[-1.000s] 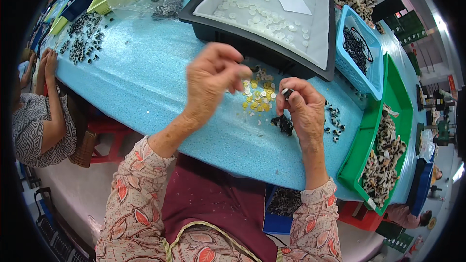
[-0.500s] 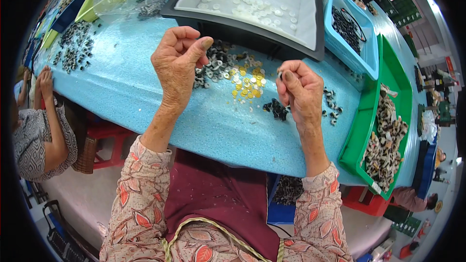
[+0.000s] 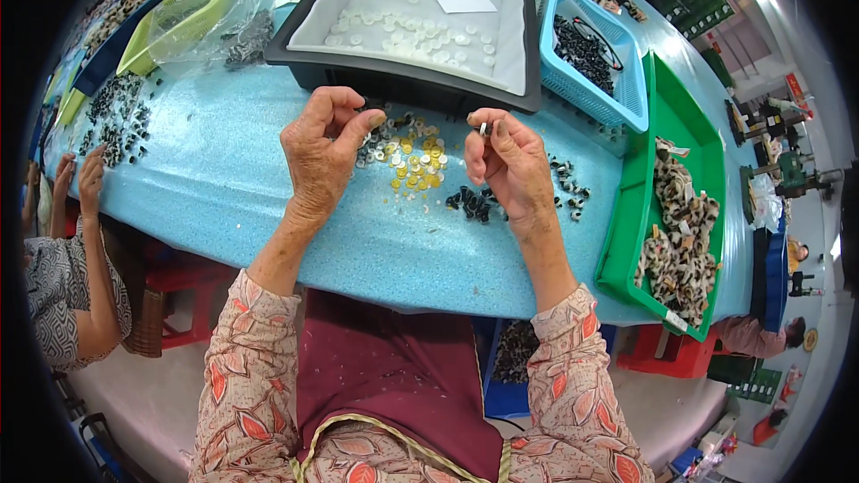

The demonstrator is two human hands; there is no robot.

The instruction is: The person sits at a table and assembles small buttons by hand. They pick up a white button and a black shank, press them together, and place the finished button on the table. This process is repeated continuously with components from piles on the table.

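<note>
My left hand (image 3: 320,150) is raised above the blue table, with thumb and curled forefinger close together. Whatever lies between their tips is too small to make out. Opposite it, my right hand (image 3: 512,161) pinches a small black-and-white piece (image 3: 484,129) between thumb and fingers. Between the hands, yellow discs (image 3: 418,166) lie scattered among pale ones. A heap of small black and white rings (image 3: 371,150) is partly hidden behind my left hand. Black pieces (image 3: 471,204) are gathered beside my right wrist, and several black-and-white ones (image 3: 570,186) lie to its right.
Beyond the hands stands a black tray (image 3: 403,82), lined in white and holding translucent discs. A blue basket (image 3: 598,100) of black pieces and a green tray (image 3: 624,241) of mottled pieces are at the right. A person's hand (image 3: 91,177) rests at the left table edge.
The whole view has shifted, so the table and trays sit further left. My right hand has turned slightly, showing the white side of its piece. My left thumb and forefinger have changed angle.
</note>
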